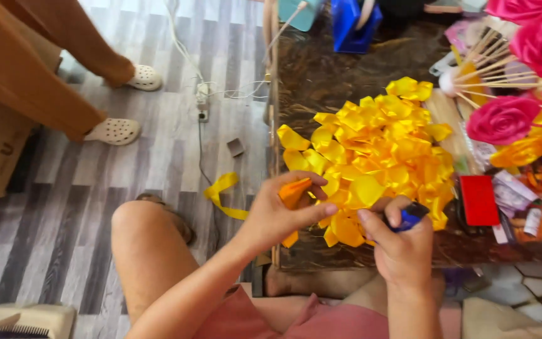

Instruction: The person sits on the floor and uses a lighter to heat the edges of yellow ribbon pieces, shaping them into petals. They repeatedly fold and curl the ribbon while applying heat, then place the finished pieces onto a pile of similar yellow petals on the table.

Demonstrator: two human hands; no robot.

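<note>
my left hand (280,216) pinches a folded piece of orange-yellow ribbon (294,190) between thumb and fingertips, held up at the near left edge of the dark table (308,81). my right hand (399,242) is closed round a small blue lighter (410,216), just beside the ribbon piece and close to my left thumb. right behind both hands lies a big heap of yellow ribbon petals (381,154), touching my knuckles and covering the middle of the table. a red flat box (478,199) sits just right of the heap, with pink ribbon roses (502,118) and wooden sticks (494,72) beyond it. a loose yellow ribbon strip (224,194) hangs off the table edge over the grey plank floor (64,207), near my bare knee (136,223). another person's feet in white clogs (115,130) stand well apart on the floor, by a white cable (186,56).
</note>
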